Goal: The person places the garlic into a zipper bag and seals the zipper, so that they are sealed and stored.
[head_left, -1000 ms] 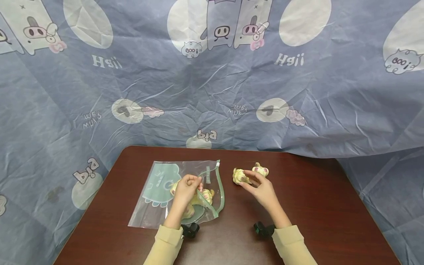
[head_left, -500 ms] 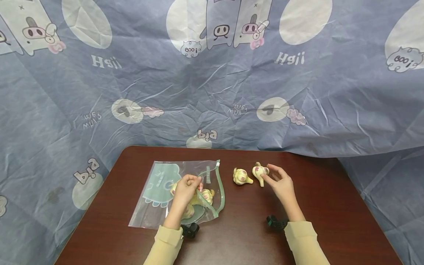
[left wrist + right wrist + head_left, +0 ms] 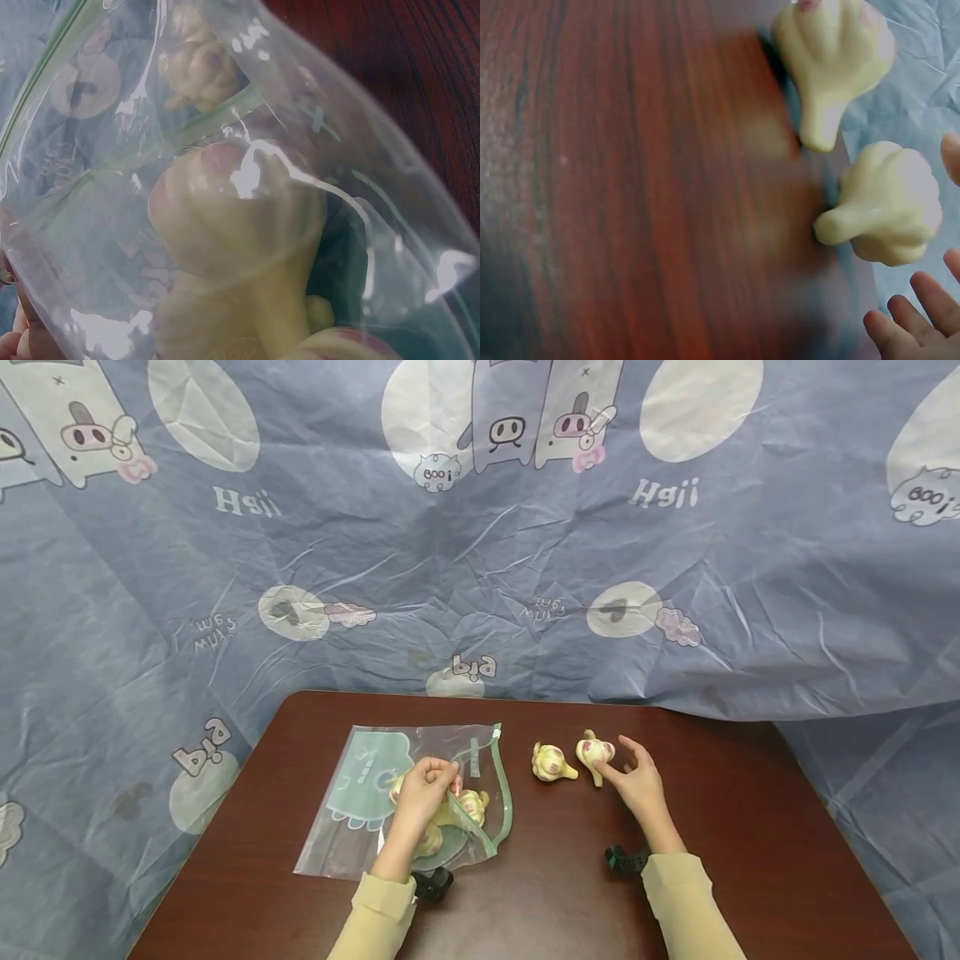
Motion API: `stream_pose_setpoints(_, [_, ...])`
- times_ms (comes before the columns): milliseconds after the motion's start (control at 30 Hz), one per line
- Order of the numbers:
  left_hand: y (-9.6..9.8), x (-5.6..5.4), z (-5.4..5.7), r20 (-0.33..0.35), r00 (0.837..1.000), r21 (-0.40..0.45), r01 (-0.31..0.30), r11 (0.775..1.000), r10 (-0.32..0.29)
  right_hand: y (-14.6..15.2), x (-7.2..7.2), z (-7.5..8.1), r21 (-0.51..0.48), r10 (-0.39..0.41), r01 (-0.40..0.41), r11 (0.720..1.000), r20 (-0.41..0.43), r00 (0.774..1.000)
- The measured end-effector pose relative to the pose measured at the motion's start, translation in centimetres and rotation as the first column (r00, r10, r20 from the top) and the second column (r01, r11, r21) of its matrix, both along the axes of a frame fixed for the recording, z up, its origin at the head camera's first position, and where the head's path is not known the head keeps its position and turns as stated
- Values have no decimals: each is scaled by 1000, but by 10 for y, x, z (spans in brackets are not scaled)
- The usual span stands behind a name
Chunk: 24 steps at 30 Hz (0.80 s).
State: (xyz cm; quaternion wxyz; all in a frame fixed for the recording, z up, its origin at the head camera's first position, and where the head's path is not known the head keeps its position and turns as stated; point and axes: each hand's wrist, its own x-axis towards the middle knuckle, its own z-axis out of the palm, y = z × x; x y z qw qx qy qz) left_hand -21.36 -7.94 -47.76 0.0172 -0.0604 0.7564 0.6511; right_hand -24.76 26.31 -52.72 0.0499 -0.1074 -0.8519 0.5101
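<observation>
My left hand pinches the open edge of a clear zip bag with a green print and green seal strip. Several garlic bulbs lie inside it, seen through the film and partly hidden by the hand. To the bag's right, two more bulbs rest on the table. My right hand is around the right-hand garlic bulb, thumb on one side and fingers on the other. In the right wrist view, its fingertips stand apart from that bulb. The other garlic bulb lies just left of it.
Both hands are over a dark reddish-brown table. A blue-grey patterned cloth hangs behind it and along its sides. Small black devices are strapped at the left wrist and right wrist.
My right hand has moved right, from the left loose bulb to the right one, and its thumb and fingers have spread. My left hand keeps its pinch on the bag.
</observation>
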Motion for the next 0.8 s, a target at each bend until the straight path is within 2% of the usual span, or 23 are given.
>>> stream_pose_setpoints(333, [0,-1,0,6,1000,10,-5,1000,5,-9,-9,-11,40,22,-23,999,31,999])
stream_pose_setpoints(533, [1,1,0,7,1000,-20,-7,1000,7,-11,-13,-12,40,38,-41,998,57,998])
stream_pose_setpoints(800, [0,2,1,-1,1000,-8,-11,1000,11,-16,-17,-14,134,48,-50,990,24,999])
